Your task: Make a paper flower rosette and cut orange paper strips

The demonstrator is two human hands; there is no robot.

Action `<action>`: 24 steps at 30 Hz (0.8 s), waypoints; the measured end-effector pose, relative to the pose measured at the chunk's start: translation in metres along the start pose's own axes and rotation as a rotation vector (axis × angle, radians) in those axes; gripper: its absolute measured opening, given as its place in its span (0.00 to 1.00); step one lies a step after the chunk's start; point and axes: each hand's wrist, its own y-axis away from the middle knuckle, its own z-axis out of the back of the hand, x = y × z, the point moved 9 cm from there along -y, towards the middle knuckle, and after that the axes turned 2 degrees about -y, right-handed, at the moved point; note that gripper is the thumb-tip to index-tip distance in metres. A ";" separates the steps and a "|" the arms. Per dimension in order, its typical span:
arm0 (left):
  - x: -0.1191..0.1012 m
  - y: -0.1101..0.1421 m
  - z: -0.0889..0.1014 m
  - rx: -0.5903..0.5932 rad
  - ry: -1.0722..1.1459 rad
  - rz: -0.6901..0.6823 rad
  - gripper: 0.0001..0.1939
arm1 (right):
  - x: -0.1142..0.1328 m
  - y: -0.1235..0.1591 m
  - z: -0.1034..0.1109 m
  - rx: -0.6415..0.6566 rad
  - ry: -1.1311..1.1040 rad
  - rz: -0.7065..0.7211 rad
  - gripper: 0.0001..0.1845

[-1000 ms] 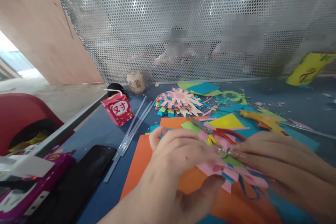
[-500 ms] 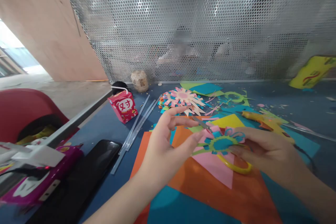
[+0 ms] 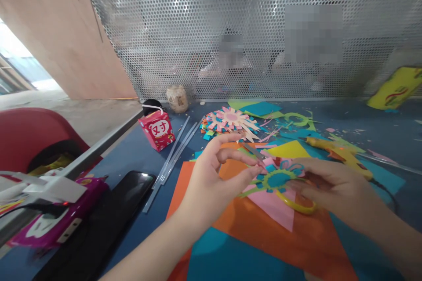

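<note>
My right hand pinches the right edge of a layered paper flower with a blue centre, a green ring and looped blue and pink petals. My left hand has its thumb and a fingertip closed on a pink petal at the flower's left side; its other fingers are bent above. Under the flower show the yellow handle of scissors and a grey blade; whether the right hand also holds them I cannot tell. Orange paper, pink paper and blue paper lie below.
Finished paper flowers and scraps lie behind. A yellow glue gun rests at right. Clear glue sticks, a red drink carton, a black phone and a purple power strip are at left. A perforated metal screen closes the back.
My left thumb and fingertip have come together on the pink petal, where they were slightly apart before. The flower stays in my right hand. The view has shifted slightly.
</note>
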 end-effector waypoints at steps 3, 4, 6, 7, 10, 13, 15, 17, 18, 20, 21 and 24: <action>0.003 0.001 -0.001 0.011 0.042 0.064 0.22 | -0.004 -0.001 -0.001 0.003 -0.004 0.005 0.09; 0.004 0.001 -0.002 0.017 0.052 0.080 0.21 | -0.004 -0.001 -0.002 0.008 0.003 0.011 0.09; 0.005 0.001 -0.003 0.023 0.063 0.105 0.21 | -0.002 -0.001 -0.002 0.011 0.021 0.020 0.09; 0.006 0.001 -0.003 0.024 0.063 0.114 0.21 | -0.001 -0.001 -0.002 0.011 0.029 0.024 0.09; 0.009 0.000 -0.002 0.022 0.038 0.151 0.22 | 0.003 -0.002 -0.001 0.006 0.052 0.022 0.11; 0.013 -0.002 -0.002 0.028 0.007 0.190 0.23 | 0.002 -0.002 -0.002 0.011 0.061 -0.002 0.11; 0.016 -0.003 -0.002 0.029 0.000 0.207 0.23 | 0.000 -0.002 -0.003 0.012 0.070 -0.019 0.13; 0.018 -0.004 -0.002 0.031 -0.006 0.215 0.23 | -0.001 -0.002 -0.002 0.004 0.089 -0.030 0.13; 0.018 -0.004 -0.002 0.037 -0.009 0.214 0.22 | -0.001 -0.001 -0.002 0.003 0.098 -0.030 0.14; 0.019 -0.004 -0.002 0.052 -0.004 0.205 0.21 | -0.001 -0.001 -0.003 0.007 0.113 -0.026 0.14; 0.019 -0.004 -0.003 0.060 0.007 0.200 0.20 | -0.001 -0.001 -0.002 0.006 0.115 -0.024 0.14; 0.020 -0.003 -0.004 0.077 0.076 0.206 0.18 | -0.001 -0.001 -0.003 0.020 0.102 -0.012 0.14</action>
